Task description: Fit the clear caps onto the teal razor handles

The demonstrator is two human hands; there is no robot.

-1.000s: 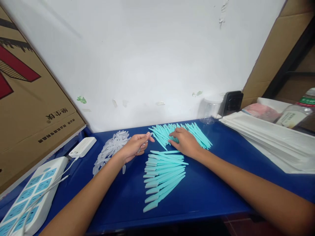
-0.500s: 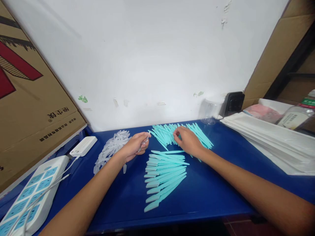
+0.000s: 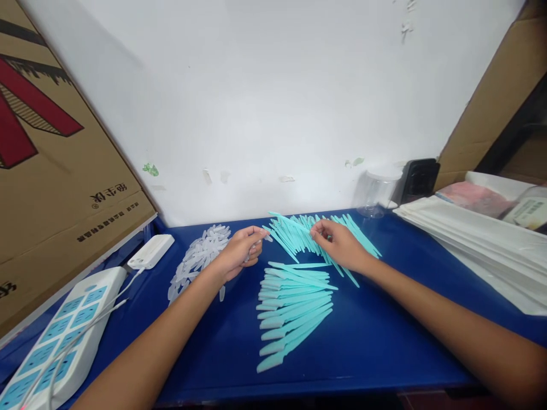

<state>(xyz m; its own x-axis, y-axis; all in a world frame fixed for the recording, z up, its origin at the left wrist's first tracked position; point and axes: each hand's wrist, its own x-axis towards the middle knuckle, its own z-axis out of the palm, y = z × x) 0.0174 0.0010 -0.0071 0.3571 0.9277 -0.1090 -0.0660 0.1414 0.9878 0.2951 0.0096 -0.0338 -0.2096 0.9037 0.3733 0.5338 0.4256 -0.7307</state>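
The left forearm (image 3: 171, 330) and right forearm (image 3: 440, 316) slant inward from the desk's (image 3: 376, 347) near edge toward its far edge. The left hand (image 3: 243, 253) is curled, thumb over forefinger; the right hand (image 3: 339, 244), apart from it, pinches thumb against forefinger.

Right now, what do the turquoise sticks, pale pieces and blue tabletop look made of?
Turquoise sticks: likely moulded plastic, matte; even colour, repeated shape. Pale pieces: probably plastic, frosted; milky translucence. Blue tabletop: glossy, soft reflections; painted or laminated, can't tell.
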